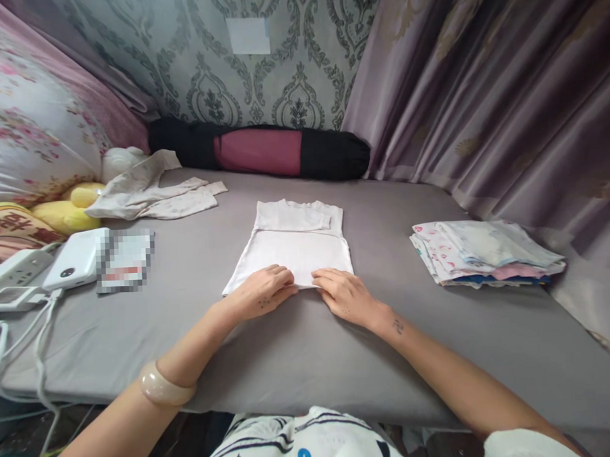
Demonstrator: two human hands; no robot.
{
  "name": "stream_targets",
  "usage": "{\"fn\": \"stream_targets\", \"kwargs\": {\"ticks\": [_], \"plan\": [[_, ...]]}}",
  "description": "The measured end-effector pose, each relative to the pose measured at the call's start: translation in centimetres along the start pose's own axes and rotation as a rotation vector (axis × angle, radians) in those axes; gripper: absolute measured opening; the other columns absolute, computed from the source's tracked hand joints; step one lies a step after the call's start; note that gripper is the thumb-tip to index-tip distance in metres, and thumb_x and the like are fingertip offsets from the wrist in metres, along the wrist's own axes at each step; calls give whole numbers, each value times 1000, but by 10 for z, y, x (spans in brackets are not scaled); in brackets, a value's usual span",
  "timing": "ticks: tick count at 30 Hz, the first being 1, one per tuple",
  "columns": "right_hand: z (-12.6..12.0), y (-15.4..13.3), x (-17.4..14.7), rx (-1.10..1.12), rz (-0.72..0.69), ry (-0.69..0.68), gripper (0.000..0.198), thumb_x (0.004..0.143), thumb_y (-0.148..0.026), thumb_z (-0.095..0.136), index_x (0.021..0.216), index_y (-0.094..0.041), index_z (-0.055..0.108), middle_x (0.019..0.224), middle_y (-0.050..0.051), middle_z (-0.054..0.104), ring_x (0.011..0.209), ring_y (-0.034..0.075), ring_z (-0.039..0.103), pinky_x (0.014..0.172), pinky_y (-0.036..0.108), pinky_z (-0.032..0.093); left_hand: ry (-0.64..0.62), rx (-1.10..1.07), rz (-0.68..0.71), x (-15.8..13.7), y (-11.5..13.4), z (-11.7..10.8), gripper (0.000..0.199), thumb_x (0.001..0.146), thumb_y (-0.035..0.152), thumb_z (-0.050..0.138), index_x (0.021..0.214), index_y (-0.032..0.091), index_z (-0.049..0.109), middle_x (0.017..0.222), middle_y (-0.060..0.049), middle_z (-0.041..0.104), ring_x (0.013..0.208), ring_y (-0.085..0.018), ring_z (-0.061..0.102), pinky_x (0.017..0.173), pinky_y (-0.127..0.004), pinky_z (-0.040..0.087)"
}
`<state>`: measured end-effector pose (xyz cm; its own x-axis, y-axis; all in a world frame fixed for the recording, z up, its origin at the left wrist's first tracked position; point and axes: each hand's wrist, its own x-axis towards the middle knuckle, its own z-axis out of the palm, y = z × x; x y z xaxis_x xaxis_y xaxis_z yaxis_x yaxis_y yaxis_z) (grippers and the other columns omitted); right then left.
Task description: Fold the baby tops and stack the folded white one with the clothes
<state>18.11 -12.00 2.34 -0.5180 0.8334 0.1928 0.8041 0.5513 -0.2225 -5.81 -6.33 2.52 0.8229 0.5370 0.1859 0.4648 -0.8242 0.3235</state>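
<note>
A small white shirt [298, 249] lies flat on the grey bed sheet, its neckline at the far side and a sleeve folded across its upper part. My left hand [268, 288] is at the near hem, left of the middle, with its fingers curled over the cloth and the thumb beneath. My right hand [346, 295] pinches the same hem a little further right. A short stretch of hem shows between the two hands. The thumb tips are partly hidden by the fabric.
At right sits a stack of folded clothes [486, 252]. A patterned garment [158, 197] lies loosely at back left, near yellow plush toys [67, 213]. Power bank [78, 256], power strip [19, 268] and cables are at left. A black-and-maroon bolster [259, 151] lies along the wall.
</note>
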Motion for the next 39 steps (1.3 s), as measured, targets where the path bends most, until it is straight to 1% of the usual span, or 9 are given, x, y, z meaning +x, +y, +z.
{"fn": "stream_targets", "kwargs": {"ticks": [3, 9, 17, 23, 28, 31, 35, 37, 39], "plan": [[-4, 5, -5, -42, 31, -6, 27, 92, -8, 47, 103, -20, 69, 125, 7, 67, 116, 20, 61, 98, 34, 50, -8, 44, 16, -7, -4, 1, 19, 99, 34, 45, 101, 18, 56, 96, -8, 64, 90, -21, 59, 78, -32, 47], [-10, 23, -22, -83, 84, -23, 39, 86, -1, 45, 109, -22, 69, 127, 5, 66, 116, 19, 62, 95, 32, 52, 28, 108, -44, -34, -23, -7, 29, 98, 18, 33, 105, 20, 61, 108, -9, 67, 100, -21, 61, 85, -34, 50], [-28, 42, -39, 59, 117, -86, 56, 82, 2, 37, 125, -21, 66, 129, 6, 66, 120, 20, 62, 100, 36, 52, 84, 14, -241, -67, -49, -20, 38, 98, 33, 34, 116, 22, 66, 120, -8, 70, 110, -23, 66, 96, -36, 51], [-44, 36, -42, 86, 149, -88, 60, 85, 2, 35, 130, -26, 62, 132, 2, 64, 122, 19, 60, 102, 36, 50, 70, -42, -269, -72, -43, -35, 41, 95, 34, 36, 122, 25, 65, 117, -7, 72, 106, -23, 68, 90, -35, 53], [-55, 29, -48, 38, 126, -93, 60, 84, 3, 33, 129, -23, 63, 132, 3, 64, 123, 19, 59, 103, 35, 49, 89, -26, -227, -74, -29, -47, 39, 97, 37, 37, 122, 28, 65, 115, -5, 73, 104, -22, 69, 89, -33, 53], [-62, 23, -59, 55, 129, -136, 61, 83, 3, 35, 129, -24, 63, 132, 3, 64, 123, 20, 59, 103, 35, 48, 46, -52, -208, -81, -17, -52, 38, 97, 36, 36, 120, 30, 66, 110, -4, 74, 99, -21, 70, 86, -30, 53], [-69, 18, -75, 125, 146, -201, 60, 84, -1, 38, 130, -30, 62, 130, -1, 65, 118, 18, 62, 100, 31, 49, -30, -104, -252, -92, -8, -56, 37, 98, 37, 37, 118, 32, 68, 105, -4, 74, 95, -20, 70, 81, -26, 52], [-71, 19, -78, 164, 153, -217, 56, 86, -5, 39, 129, -32, 62, 128, -2, 66, 115, 18, 63, 98, 29, 49, -38, -128, -280, -94, -8, -57, 36, 97, 40, 39, 116, 31, 68, 100, -4, 74, 88, -19, 70, 77, -25, 51], [-72, 22, -73, 190, 166, -219, 51, 88, -9, 39, 126, -32, 64, 124, -1, 68, 112, 18, 65, 95, 29, 49, -28, -139, -334, -91, -10, -57, 36, 96, 44, 40, 112, 29, 69, 87, -2, 74, 73, -17, 67, 68, -23, 49]]}}
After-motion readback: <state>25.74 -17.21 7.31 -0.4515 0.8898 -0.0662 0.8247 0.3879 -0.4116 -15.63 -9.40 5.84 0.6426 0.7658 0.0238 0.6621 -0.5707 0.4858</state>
